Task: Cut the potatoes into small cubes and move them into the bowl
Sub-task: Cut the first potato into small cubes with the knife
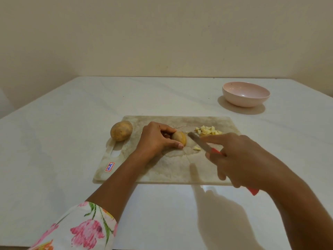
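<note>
The left grip (155, 139) curls round a cut brown-skinned potato half (178, 138) on the worn pale stone-patterned cutting board (162, 170). The right grip (239, 159) clasps the red-handled steel knife (199, 142), its blade just beside the cut face. Best to tuck the holding grip back and slice even slabs — then cross-cut. Pale potato cubes (207, 130) lie heaped beyond; the shallow pink bowl (245, 102) stands well apart — a whole round potato (121, 131) sits at the board's left edge.

Glossy pink bowl (246, 93), worn matt board (162, 166), metal blade w/ red plastic handle (253, 191).
</note>
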